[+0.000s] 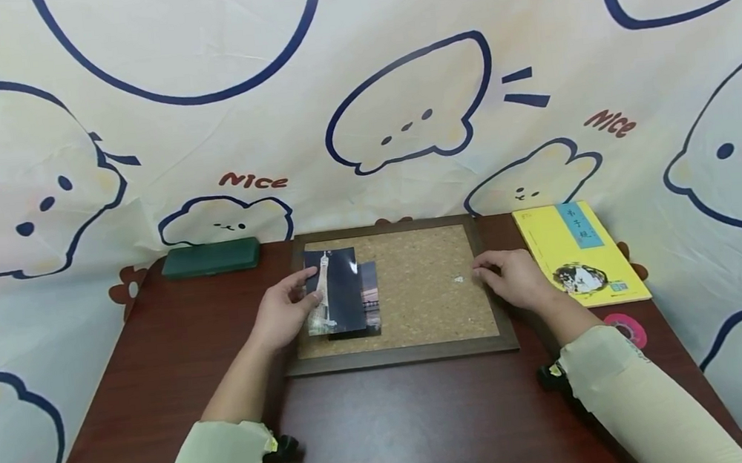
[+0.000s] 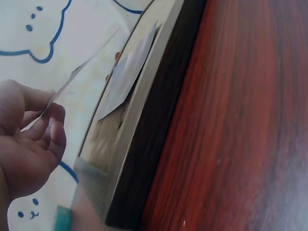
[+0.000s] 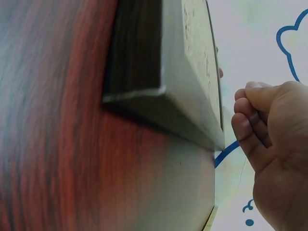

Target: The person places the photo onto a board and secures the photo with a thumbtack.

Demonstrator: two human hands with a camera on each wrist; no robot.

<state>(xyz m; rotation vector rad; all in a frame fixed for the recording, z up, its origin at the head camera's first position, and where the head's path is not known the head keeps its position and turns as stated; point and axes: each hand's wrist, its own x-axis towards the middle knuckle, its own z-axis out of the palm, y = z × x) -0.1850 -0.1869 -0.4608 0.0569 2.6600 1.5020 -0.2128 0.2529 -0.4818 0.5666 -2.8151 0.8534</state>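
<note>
My left hand (image 1: pixel 286 310) pinches the left edge of a photo (image 1: pixel 343 294) that shows a pale tower against a dark sky. In the left wrist view this photo (image 2: pixel 79 70) is lifted above the framed cork board (image 1: pixel 425 308). Partly behind it, a second photo (image 1: pixel 369 284) with a purplish sky lies on the cork. My right hand (image 1: pixel 512 277) is over the board's right rim, fingers curled and thumb against the index finger; nothing shows between the fingertips (image 3: pixel 243 94). A tiny whitish piece (image 1: pixel 458 279), too small to identify, is on the cork just left of it.
A dark green case (image 1: pixel 211 258) lies at the back left of the brown table (image 1: pixel 390 431). On the right are a yellow book (image 1: pixel 581 256) and a pink ring-shaped thing (image 1: pixel 627 330), partly hidden by the right sleeve. A cartoon-printed cloth (image 1: pixel 389 6) hangs behind.
</note>
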